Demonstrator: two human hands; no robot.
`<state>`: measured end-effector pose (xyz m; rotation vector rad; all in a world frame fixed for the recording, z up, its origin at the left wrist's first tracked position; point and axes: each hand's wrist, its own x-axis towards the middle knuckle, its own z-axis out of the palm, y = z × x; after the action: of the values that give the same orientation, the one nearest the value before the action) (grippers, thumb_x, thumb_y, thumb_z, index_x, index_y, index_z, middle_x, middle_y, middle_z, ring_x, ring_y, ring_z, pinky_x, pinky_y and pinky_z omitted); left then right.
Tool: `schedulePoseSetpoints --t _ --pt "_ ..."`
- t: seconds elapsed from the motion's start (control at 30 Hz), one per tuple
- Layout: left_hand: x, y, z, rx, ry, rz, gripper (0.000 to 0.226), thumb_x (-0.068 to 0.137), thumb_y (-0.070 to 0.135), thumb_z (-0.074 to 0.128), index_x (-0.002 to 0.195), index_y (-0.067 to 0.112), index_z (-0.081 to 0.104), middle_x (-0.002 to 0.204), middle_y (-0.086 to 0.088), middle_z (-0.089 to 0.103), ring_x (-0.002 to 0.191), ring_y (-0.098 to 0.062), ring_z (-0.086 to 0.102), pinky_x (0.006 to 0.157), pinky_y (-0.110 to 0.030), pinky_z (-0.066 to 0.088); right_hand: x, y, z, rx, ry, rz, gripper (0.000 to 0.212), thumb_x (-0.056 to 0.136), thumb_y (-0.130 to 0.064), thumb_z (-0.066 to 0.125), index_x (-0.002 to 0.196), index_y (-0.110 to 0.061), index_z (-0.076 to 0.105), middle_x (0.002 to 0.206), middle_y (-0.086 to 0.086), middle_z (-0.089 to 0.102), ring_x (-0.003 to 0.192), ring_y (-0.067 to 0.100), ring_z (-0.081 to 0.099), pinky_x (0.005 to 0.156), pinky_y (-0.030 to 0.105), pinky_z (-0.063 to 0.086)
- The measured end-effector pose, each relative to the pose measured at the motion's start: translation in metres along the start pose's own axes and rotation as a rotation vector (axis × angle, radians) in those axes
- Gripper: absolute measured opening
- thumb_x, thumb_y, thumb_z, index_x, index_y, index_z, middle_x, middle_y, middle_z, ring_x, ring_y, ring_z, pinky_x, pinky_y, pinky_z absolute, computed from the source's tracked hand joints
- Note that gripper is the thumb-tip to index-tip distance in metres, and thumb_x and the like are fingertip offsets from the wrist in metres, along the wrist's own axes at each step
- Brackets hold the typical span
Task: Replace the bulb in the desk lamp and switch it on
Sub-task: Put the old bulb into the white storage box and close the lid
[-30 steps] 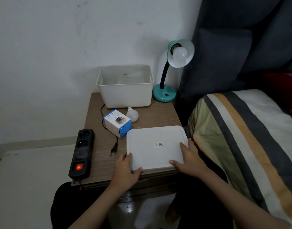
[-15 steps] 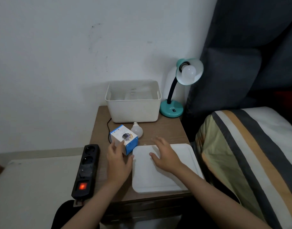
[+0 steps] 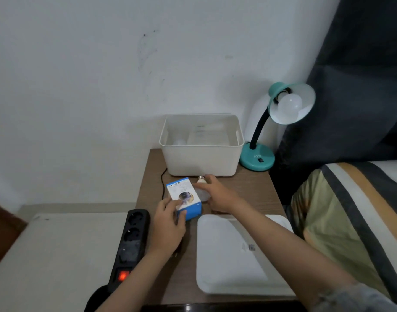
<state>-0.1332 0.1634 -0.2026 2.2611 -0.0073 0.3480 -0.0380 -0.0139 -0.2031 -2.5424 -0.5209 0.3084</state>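
Right hand [image 3: 217, 194] moved onto loose bulb [image 3: 202, 190]; bin [image 3: 202, 163] contents unclear.

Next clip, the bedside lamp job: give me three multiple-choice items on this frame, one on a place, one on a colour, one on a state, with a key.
1. Where does the white lid lie?
A. on the storage bin
B. flat on the table's near right
C. on the bed

2. What colour is the desk lamp base?
A. teal
B. red
C. black

3. What does the right hand do?
A. hangs idle
B. turns the lamp's bulb
C. grasps the loose bulb on the table

Key: B, lid lies flat by the right forearm; A, base and shade are teal; C, fingers curl over the bulb beside the blue box.
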Motion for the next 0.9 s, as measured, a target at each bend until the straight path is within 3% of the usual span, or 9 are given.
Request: schedulePoseSetpoints --t 0.13,0.2,0.33,0.53,0.67,0.8,0.9 --pt "0.012 -0.005 0.000 0.005 -0.063 -0.052 0.041 0.079 0.006 0.067 0.118 0.014 0.059 0.131 -0.015 0.048 0.120 -0.026 0.048 0.095 -0.024 0.036 0.006 0.004 0.004 0.045 0.018 -0.010 0.066 0.070 -0.002 0.066 0.127 -0.031 0.048 0.135 0.010 0.034 0.125 0.030 0.042 0.100 0.040 0.043" --pt "0.017 -0.004 0.000 -0.017 -0.033 -0.048 0.037 0.079 0.002 0.066 0.115 0.011 0.061 0.123 -0.015 0.053 0.112 -0.029 0.053 0.094 -0.027 0.040 0.004 0.007 0.006 0.078 0.051 -0.012 0.062 0.070 -0.002 0.067 0.125 -0.023 0.050 0.131 0.011 0.038 0.121 0.029 0.045 0.100 0.036 0.042" --pt "0.031 -0.002 -0.004 -0.039 0.021 -0.002 0.030 0.083 0.003 0.062 0.112 0.011 0.063 0.098 -0.009 0.058 0.084 -0.026 0.059 0.076 -0.041 0.053 -0.009 0.010 -0.003 0.148 0.148 -0.025 0.056 0.073 -0.006 0.066 0.124 -0.021 0.050 0.129 0.009 0.043 0.122 0.022 0.045 0.099 0.024 0.036" --pt "0.070 0.007 -0.016 -0.030 -0.051 -0.129 0.031 0.085 0.016 0.062 0.116 0.013 0.062 0.111 -0.010 0.066 0.092 -0.021 0.062 0.081 -0.037 0.054 -0.032 0.005 -0.035 0.228 0.324 -0.081 0.055 0.077 -0.015 0.064 0.127 -0.026 0.044 0.129 0.001 0.050 0.116 0.016 0.051 0.094 0.024 0.041" --pt "0.110 0.011 -0.023 0.072 -0.183 -0.179 0.036 0.080 0.022 0.069 0.114 0.013 0.063 0.109 -0.009 0.068 0.098 -0.022 0.062 0.088 -0.034 0.050 -0.042 -0.011 -0.062 0.309 0.442 -0.148 0.050 0.077 -0.017 0.064 0.121 -0.029 0.044 0.120 -0.006 0.053 0.100 0.006 0.055 0.081 0.021 0.049" --pt "0.131 0.018 -0.018 0.103 -0.168 -0.204 0.040 0.078 0.025 0.071 0.112 0.010 0.057 0.096 -0.009 0.063 0.084 -0.019 0.056 0.074 -0.029 0.044 -0.031 -0.020 -0.088 0.327 0.595 -0.201 0.050 0.075 -0.016 0.068 0.118 -0.024 0.043 0.106 -0.011 0.054 0.087 -0.003 0.055 0.070 0.011 0.043" --pt "0.133 0.020 -0.012 0.077 -0.112 -0.228 0.049 0.079 0.026 0.070 0.118 0.007 0.047 0.090 -0.007 0.060 0.083 -0.020 0.055 0.068 -0.030 0.042 -0.012 -0.023 -0.106 0.317 0.648 -0.173 0.052 0.077 -0.019 0.069 0.119 -0.025 0.040 0.106 -0.009 0.053 0.083 0.002 0.056 0.067 0.007 0.040"
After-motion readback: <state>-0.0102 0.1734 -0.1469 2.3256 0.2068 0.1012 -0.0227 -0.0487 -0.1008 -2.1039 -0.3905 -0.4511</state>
